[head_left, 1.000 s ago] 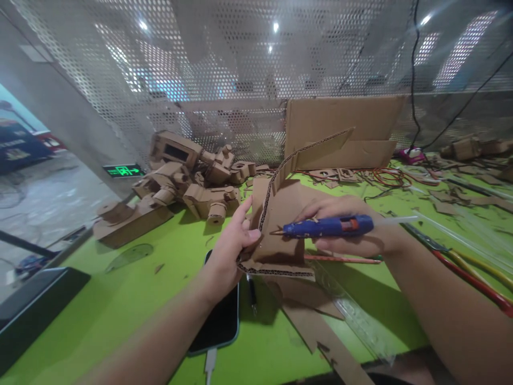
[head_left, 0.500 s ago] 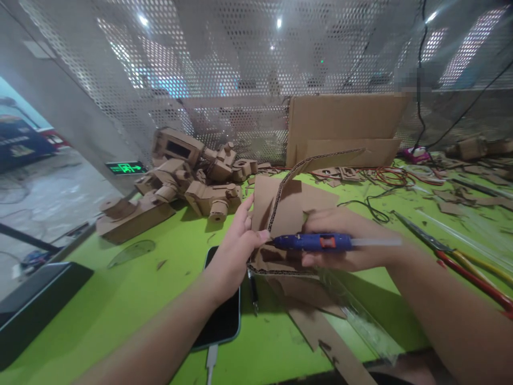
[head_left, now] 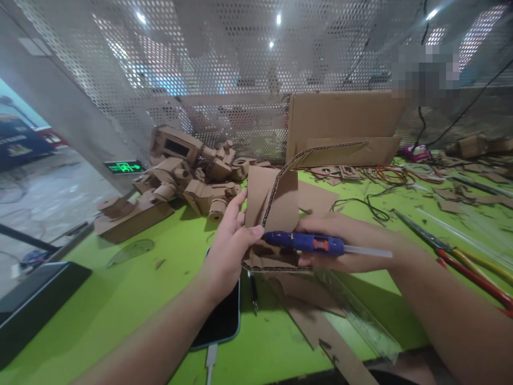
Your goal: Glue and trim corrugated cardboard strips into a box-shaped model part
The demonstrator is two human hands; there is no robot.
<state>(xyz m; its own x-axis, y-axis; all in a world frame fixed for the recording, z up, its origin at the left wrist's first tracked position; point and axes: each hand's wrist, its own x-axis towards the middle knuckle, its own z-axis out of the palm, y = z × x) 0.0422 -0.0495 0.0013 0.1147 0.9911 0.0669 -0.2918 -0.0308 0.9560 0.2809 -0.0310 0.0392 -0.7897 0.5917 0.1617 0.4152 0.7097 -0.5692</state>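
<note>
Leftward and inward the glue gun (head_left: pixel 298 242) has slid since a second ago: its tip, bare then, is now hidden by my left thumb, and the strip (head_left: pixel 276 184) leans lower at its free end. I have the cardboard (head_left: pixel 285 200) over the middle of the table (head_left: pixel 160 299), pinched between thumb and fingers of my left hand (head_left: pixel 234 246); I cannot tell whether its lower edge rests on anything. My right hand (head_left: pixel 344 230) is wrapped around the gun, the glue stick (head_left: pixel 368 251) jutting from its rear.

My first worry is that thumb: if the tip is hot and slips a touch further, it burns me, and I cannot see whether they touch. If my pinch loosens, the strip could spring off its line, since only the thumb seems to steady it there. Glue running down could land on the pen (head_left: pixel 253 293) or the phone (head_left: pixel 224 321) beneath, or on the ruler (head_left: pixel 356 307).
</note>
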